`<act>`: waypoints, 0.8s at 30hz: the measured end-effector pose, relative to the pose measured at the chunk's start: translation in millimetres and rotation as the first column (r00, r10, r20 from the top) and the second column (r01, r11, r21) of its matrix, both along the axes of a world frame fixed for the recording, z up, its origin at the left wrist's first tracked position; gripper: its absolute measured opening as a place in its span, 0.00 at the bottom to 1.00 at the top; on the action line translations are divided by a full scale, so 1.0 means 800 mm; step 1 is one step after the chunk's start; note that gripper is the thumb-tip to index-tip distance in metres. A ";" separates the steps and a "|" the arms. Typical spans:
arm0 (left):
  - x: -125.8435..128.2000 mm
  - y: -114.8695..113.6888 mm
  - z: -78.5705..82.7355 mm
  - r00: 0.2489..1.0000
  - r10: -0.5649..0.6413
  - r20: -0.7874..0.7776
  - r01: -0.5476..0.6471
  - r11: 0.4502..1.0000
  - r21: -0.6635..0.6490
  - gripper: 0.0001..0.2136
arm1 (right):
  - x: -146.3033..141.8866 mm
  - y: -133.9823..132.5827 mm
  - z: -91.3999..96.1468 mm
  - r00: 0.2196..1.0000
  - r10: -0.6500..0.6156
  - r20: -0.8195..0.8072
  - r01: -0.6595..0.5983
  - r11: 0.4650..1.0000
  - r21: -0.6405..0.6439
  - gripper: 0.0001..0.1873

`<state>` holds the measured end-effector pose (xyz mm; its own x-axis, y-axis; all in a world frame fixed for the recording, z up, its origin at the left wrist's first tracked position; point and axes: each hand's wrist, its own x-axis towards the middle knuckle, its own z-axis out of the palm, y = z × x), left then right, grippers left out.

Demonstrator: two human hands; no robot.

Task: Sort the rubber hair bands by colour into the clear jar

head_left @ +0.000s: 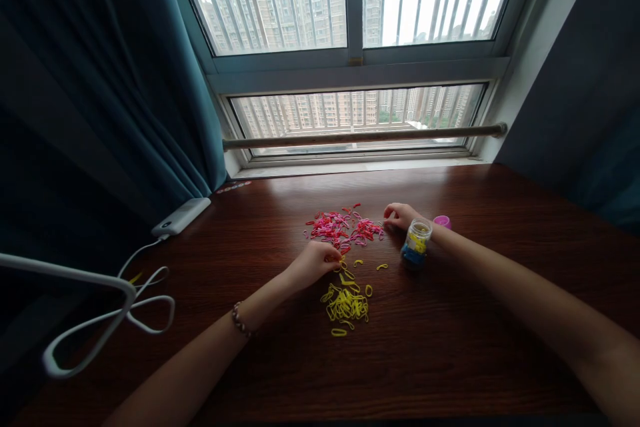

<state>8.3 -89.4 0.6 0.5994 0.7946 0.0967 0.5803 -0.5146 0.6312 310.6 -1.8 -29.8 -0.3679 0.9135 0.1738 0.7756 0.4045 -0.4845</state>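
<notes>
Small rubber bands lie on the dark wooden table in two loose piles. The pink and red rubber bands (334, 227) form the farther one, the yellow rubber bands (347, 305) the nearer. Between the piles, my left hand (316, 261) pinches at a yellow rubber band (343, 265) with thumb and forefinger. My right hand (400, 215) rests at the right edge of the pink pile, fingers curled together; what they hold, if anything, is too small to make out. An uncapped clear jar (417, 243) with yellow and blue bands inside stands beside my right wrist.
A pink lid (442, 221) lies behind my right forearm. At the left table edge sits a white power strip (181, 216) with a looped white cable (145, 307). A blue curtain (165, 93) hangs at left, and a barred window rises behind the table (270, 373).
</notes>
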 end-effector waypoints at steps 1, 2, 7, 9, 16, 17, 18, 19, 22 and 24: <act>0.000 0.000 0.000 1.000 -0.002 -0.011 0.002 1.000 -0.006 0.08 | -0.001 0.000 -0.002 1.000 0.001 -0.002 -0.001 1.000 0.008 0.11; 0.000 -0.001 0.000 1.000 -0.004 -0.018 0.004 1.000 -0.011 0.08 | -0.003 0.000 -0.003 1.000 0.003 -0.004 -0.003 1.000 0.015 0.12; 0.000 0.000 -0.001 1.000 -0.014 -0.016 0.014 1.000 -0.015 0.10 | -0.008 0.006 -0.011 1.000 0.008 0.008 -0.009 1.000 0.016 0.09; 0.000 0.000 -0.001 1.000 0.000 -0.015 0.000 1.000 -0.025 0.10 | -0.007 0.009 -0.013 1.000 0.000 0.016 0.000 1.000 0.006 0.07; 0.000 -0.003 0.005 0.999 0.024 0.037 -0.021 0.996 -0.084 0.11 | -0.004 0.007 -0.014 0.999 -0.033 0.000 0.033 0.999 0.003 0.09; 0.000 -0.003 0.006 0.999 0.020 0.039 -0.017 0.996 -0.083 0.10 | -0.005 0.006 -0.013 1.000 -0.029 -0.004 0.029 1.000 -0.002 0.10; 0.000 -0.003 0.006 0.999 0.016 0.039 -0.013 0.997 -0.083 0.09 | -0.006 0.004 -0.012 1.000 -0.024 -0.008 0.024 1.000 -0.008 0.11; 0.000 -0.003 0.005 0.999 0.011 0.041 -0.008 0.996 -0.086 0.08 | -0.007 0.003 -0.011 1.000 -0.020 -0.012 0.020 1.000 -0.013 0.11; 0.001 -0.003 0.004 0.995 -0.009 0.095 0.022 0.989 -0.146 0.07 | -0.010 0.002 -0.010 0.999 -0.023 -0.027 0.022 1.000 -0.022 0.10; 0.002 -0.003 0.003 0.988 -0.022 0.150 0.055 0.974 -0.221 0.09 | -0.011 0.003 -0.011 0.999 -0.035 -0.041 0.034 0.999 -0.034 0.09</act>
